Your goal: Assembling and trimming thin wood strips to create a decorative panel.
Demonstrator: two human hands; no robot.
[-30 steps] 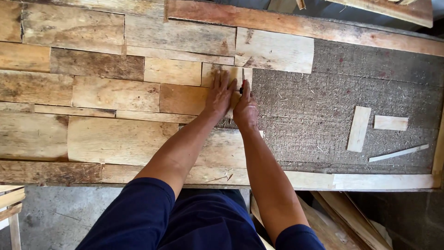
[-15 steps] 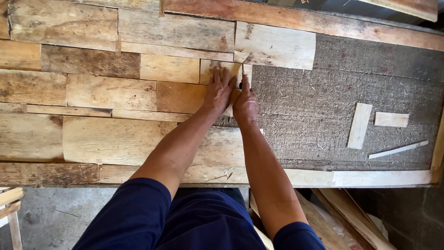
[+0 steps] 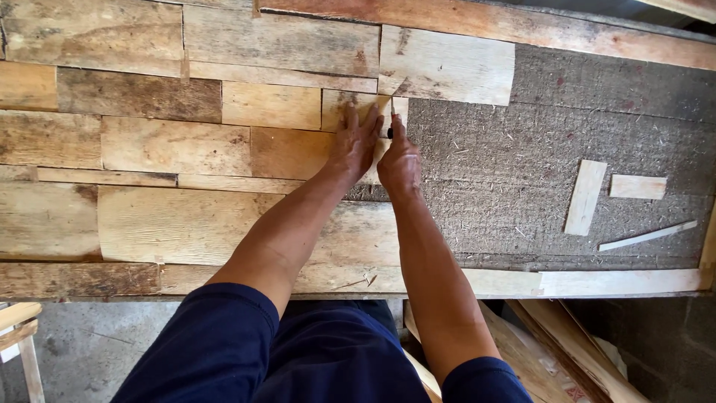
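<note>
A grey fibre board (image 3: 597, 112) is partly covered with flat wooden pieces fitted side by side. My left hand (image 3: 356, 145) lies flat, fingers spread, pressing a small pale wooden piece (image 3: 335, 107) at the edge of the covered area. My right hand (image 3: 399, 160) sits right beside it, shut on a thin pencil-like stick (image 3: 391, 119). The stick points up along that piece's right edge, below a larger pale plank (image 3: 447, 63). Both forearms reach up from the bottom of the view.
Two short loose slats (image 3: 585, 195) (image 3: 638, 186) and a thin sliver (image 3: 647, 235) lie on the bare board at the right. A long plank (image 3: 477, 22) runs along the top edge. Wooden offcuts (image 3: 552, 351) lean under the board, and a wooden frame (image 3: 19, 328) stands at lower left.
Both hands stay at the same spot on the small piece. The view has shifted only slightly.
</note>
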